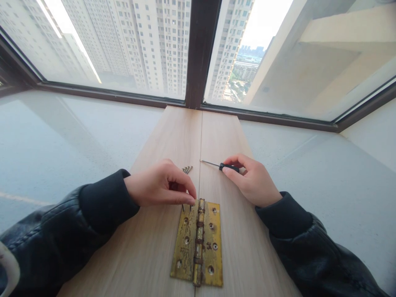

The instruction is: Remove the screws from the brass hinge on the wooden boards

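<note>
A worn brass hinge [208,247] lies unfolded across the seam between two pale wooden boards, its knuckle running along the seam. Over its far left corner, my left hand [173,185] pinches a small screw [190,208] between thumb and fingertips, pointing down at the plate. Whether the tip sits in a hole is hard to make out. Behind those fingers lie several loose screws [187,169], partly hidden by the hand. My right hand [252,179] is closed around the black handle of a screwdriver [212,163], whose shaft points left over the seam.
The wooden boards [222,142] rest on a white sill [123,128] and reach to the dark window frame [202,53]. Tall buildings show through the glass. A pale curved object [9,268] cuts into the lower left edge.
</note>
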Available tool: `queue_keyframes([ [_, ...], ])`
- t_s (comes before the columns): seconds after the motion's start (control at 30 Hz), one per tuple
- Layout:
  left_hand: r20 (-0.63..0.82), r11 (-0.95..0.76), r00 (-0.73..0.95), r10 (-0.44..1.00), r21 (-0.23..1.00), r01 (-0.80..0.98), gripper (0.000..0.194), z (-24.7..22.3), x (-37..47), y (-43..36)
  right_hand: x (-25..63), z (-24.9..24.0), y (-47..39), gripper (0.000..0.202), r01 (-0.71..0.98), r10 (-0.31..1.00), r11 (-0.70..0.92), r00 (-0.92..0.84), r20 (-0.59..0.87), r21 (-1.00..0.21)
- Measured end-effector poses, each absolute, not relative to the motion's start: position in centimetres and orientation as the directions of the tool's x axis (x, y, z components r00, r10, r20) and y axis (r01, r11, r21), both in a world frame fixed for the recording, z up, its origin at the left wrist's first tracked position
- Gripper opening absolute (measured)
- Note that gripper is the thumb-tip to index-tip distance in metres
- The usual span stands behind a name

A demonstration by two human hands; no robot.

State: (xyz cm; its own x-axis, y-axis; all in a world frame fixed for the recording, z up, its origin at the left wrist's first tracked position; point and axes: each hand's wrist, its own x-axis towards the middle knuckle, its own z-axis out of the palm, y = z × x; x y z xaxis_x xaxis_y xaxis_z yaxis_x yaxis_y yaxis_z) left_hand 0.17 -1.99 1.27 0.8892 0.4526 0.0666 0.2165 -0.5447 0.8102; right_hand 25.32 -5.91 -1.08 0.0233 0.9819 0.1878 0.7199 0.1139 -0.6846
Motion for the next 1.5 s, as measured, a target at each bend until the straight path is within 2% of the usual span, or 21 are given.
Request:
queue_keyframes([
  [0.53,0.013,-0.562,0.875,0.483,0.771,0.299,0.020,1.08,0.08,-2.08,25.35,-1.12,-5.90,0.017,0.716,0.981,0.121,0.021,0.194,-0.688],
  [1.1,0.100,-0.603,0.936,0.336,0.787,0.133,0.020,1.08,0.38,-2.35,25.31,-1.03,-6.08,0.016,0.723,0.983,0.110,0.023,0.183,-0.682],
  [1.37,0.006,-0.543,0.888,0.460,0.793,0.276,0.020,0.89,0.41,-2.34,25.34,-1.25,-5.85,0.015,0.718,0.981,0.126,0.015,0.196,-0.685],
  [1.5,-0.018,-0.550,0.887,0.462,0.778,0.303,0.018,0.87,0.59,-2.29,25.37,-1.32,-5.89,0.014,0.717,0.979,0.133,0.012,0.203,-0.684],
])
